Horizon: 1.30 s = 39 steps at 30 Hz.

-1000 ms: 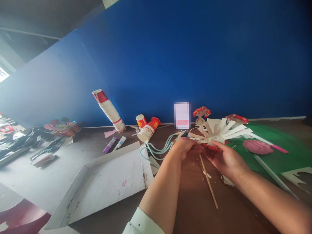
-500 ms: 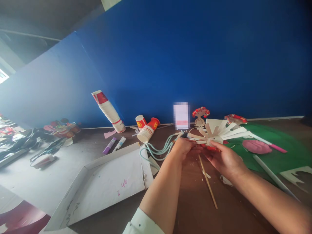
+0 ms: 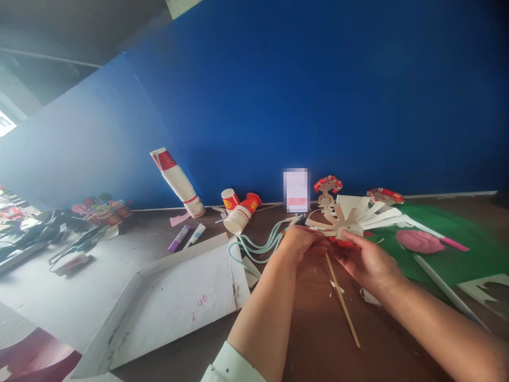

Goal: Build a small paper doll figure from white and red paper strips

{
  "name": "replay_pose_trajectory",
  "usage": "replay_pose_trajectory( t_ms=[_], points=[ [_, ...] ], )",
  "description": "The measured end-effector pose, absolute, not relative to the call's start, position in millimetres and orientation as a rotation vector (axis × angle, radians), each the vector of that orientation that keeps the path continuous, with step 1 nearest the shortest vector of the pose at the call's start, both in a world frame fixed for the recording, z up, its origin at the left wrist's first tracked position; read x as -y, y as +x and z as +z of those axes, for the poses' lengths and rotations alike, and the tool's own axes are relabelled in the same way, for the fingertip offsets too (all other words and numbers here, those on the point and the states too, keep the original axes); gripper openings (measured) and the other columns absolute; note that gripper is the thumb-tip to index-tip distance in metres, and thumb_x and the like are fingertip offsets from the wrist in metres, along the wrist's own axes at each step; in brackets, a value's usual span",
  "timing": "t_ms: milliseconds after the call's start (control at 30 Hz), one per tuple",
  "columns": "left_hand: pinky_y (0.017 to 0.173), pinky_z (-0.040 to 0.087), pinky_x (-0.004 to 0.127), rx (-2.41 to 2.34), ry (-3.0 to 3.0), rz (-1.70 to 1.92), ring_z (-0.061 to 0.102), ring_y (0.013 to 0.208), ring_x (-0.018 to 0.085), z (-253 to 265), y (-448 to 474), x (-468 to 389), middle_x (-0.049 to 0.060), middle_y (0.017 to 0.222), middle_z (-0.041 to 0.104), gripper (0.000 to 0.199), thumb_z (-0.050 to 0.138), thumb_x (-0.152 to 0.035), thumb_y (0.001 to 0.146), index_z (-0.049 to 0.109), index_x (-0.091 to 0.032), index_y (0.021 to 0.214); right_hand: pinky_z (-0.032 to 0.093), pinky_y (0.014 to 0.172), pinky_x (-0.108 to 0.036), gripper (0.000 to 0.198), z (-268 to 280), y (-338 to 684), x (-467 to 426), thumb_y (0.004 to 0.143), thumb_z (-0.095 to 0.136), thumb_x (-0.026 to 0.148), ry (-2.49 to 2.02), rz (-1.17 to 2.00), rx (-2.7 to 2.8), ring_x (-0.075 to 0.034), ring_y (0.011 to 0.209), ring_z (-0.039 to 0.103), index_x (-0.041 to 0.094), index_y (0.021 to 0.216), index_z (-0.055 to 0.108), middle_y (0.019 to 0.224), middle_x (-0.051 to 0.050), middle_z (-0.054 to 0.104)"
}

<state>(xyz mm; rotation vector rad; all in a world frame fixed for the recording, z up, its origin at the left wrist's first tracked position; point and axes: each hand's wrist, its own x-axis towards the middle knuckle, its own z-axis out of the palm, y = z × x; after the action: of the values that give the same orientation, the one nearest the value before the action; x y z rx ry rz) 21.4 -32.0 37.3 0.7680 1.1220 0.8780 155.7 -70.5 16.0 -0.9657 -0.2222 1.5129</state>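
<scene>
A paper cup cut into spread white strips (image 3: 352,220), with red showing beneath, is held between my two hands. My left hand (image 3: 303,243) is closed at its left edge, its fingertips partly hidden. On the other side my right hand (image 3: 368,260) grips it, thumb on top near the middle and fingers underneath. A thin wooden stick (image 3: 342,302) slants from below my hands toward the table's front; whether its upper end touches the cup I cannot tell. Paper scraps (image 3: 337,285) lie by the stick.
Left stands a shallow white box lid (image 3: 175,302), with pale cables (image 3: 264,246) beside it. Behind are stacked paper cups (image 3: 178,183), a glue stick (image 3: 178,238) and a paper figure (image 3: 326,192). Green paper (image 3: 473,228), a pink oval (image 3: 420,241) and a pink-tipped marker (image 3: 453,243) lie right.
The wooden stick's lower end has shifted slightly toward me and to the right. Both hands keep nearly the same hold on the cut cup.
</scene>
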Motion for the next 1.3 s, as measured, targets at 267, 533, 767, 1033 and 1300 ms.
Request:
replay_pose_trajectory(
  t_ms=[267, 533, 767, 1033, 1300],
  points=[
    [0.060, 0.056, 0.023, -1.141, 0.855, 0.844, 0.064, 0.055, 0.013, 37.1, 24.0, 32.6, 0.006, 0.060, 0.066, 0.013, 0.075, -0.003, 0.076, 0.067, -0.007, 0.066, 0.061, 0.056, -0.022, 0.029, 20.1, 152.6, 71.9, 0.092, 0.050, 0.005, -0.988, 1.498, 0.204, -0.014, 0.055, 0.070, 0.016, 0.074, 0.070, 0.062, -0.006, 0.073],
    [0.061, 0.058, 0.024, -1.135, 0.817, 0.857, 0.067, 0.059, 0.014, 35.2, 23.9, 32.9, 0.009, 0.065, 0.069, 0.012, 0.077, -0.002, 0.073, 0.068, -0.005, 0.067, 0.061, 0.057, -0.023, 0.027, 19.0, 154.2, 71.2, 0.093, 0.050, 0.006, -0.972, 1.510, 0.213, -0.015, 0.057, 0.070, 0.013, 0.076, 0.070, 0.066, -0.008, 0.074],
    [0.056, 0.058, 0.022, -1.121, 0.789, 0.863, 0.067, 0.056, 0.013, 39.2, 24.2, 31.6, 0.008, 0.064, 0.068, 0.016, 0.062, -0.006, 0.088, 0.066, -0.006, 0.072, 0.060, 0.055, -0.023, 0.025, 17.7, 153.4, 70.7, 0.093, 0.051, 0.007, -0.979, 1.499, 0.208, -0.014, 0.056, 0.070, 0.015, 0.078, 0.070, 0.066, -0.007, 0.075],
    [0.066, 0.060, 0.023, -1.167, 0.785, 0.825, 0.070, 0.064, 0.015, 43.2, 23.5, 32.6, 0.010, 0.068, 0.070, 0.016, 0.058, 0.001, 0.087, 0.070, -0.005, 0.078, 0.060, 0.053, -0.024, 0.022, 15.1, 155.1, 70.6, 0.092, 0.053, 0.007, -0.977, 1.494, 0.198, -0.014, 0.055, 0.069, 0.014, 0.078, 0.069, 0.065, -0.007, 0.074],
    [0.064, 0.058, 0.024, -1.160, 0.802, 0.870, 0.069, 0.064, 0.015, 44.4, 22.5, 33.8, 0.009, 0.067, 0.070, 0.019, 0.063, 0.002, 0.083, 0.067, -0.007, 0.066, 0.062, 0.059, -0.024, 0.018, 14.0, 155.7, 70.9, 0.090, 0.055, 0.006, -0.960, 1.502, 0.221, -0.015, 0.061, 0.072, 0.014, 0.084, 0.070, 0.073, -0.007, 0.076]
  ],
)
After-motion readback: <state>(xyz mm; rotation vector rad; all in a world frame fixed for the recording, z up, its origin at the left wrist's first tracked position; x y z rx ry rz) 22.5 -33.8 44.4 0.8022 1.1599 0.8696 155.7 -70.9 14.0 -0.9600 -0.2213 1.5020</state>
